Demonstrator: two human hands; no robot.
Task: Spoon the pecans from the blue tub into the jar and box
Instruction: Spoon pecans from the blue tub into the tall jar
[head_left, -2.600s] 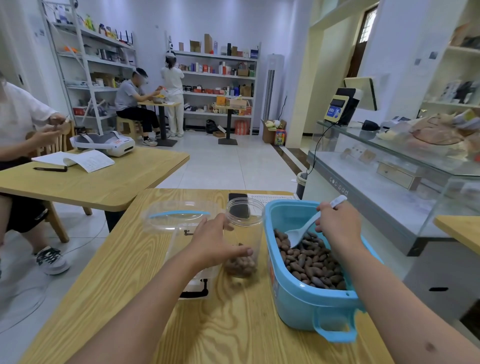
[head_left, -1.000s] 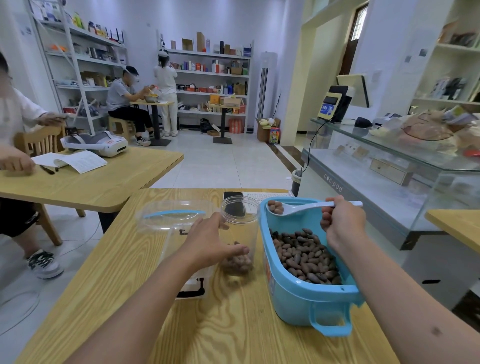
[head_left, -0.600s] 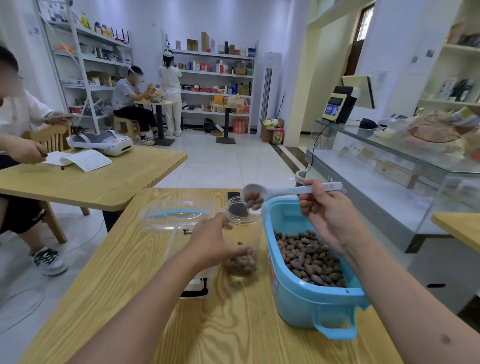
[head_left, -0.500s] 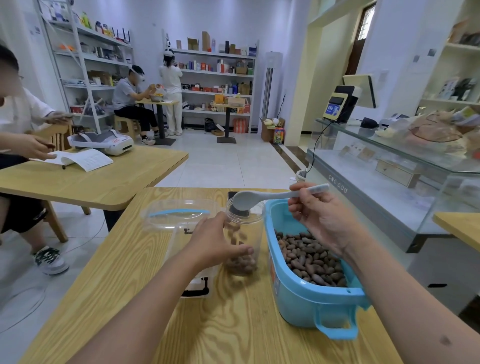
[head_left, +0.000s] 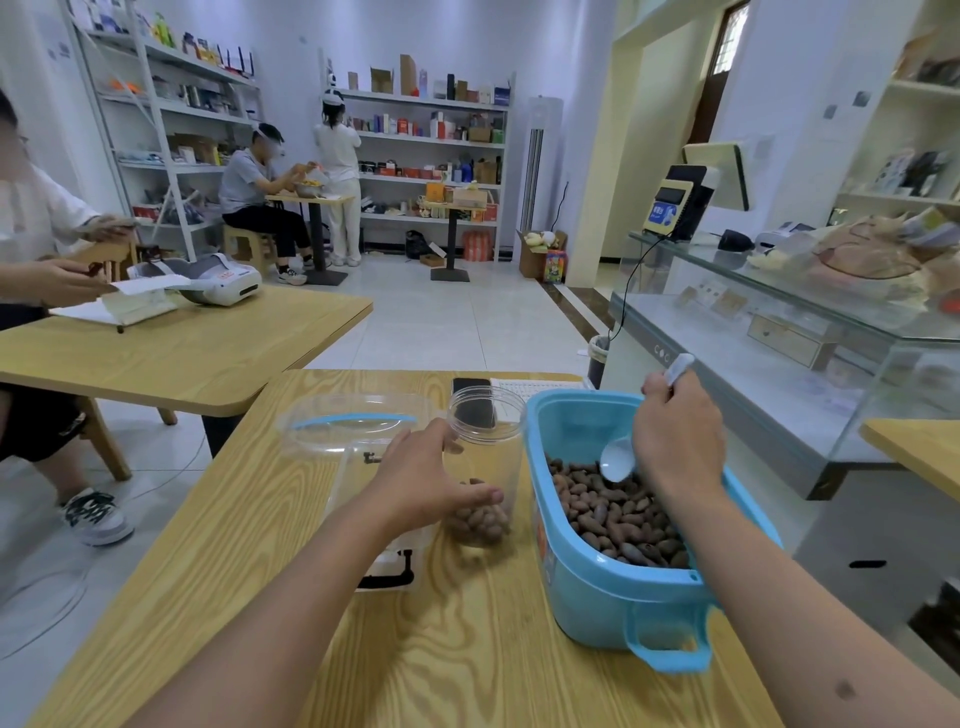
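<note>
Early on: clear jar (head_left: 485, 457), frame centre, has only a shallow layer of pecans; clear box (head_left: 358, 467) left of it looks empty, tho hard to tell. Blue tub (head_left: 597, 587) w/ pecans (head_left: 618, 519) mostly full. Left hand (head_left: 426, 480) grip wraps jar; right hand (head_left: 678, 436) grip closed round white spoon (head_left: 618, 460), bowl dipping in.

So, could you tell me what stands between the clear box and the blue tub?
In the head view, the jar, steadied by the left hand, stands between the clear box and the blue tub.

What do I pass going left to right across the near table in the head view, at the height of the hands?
Clear box → left hand, gripping the jar → jar with a few pecans at the bottom → blue tub → white spoon over the pecans → right hand, holding the spoon's handle.
</note>
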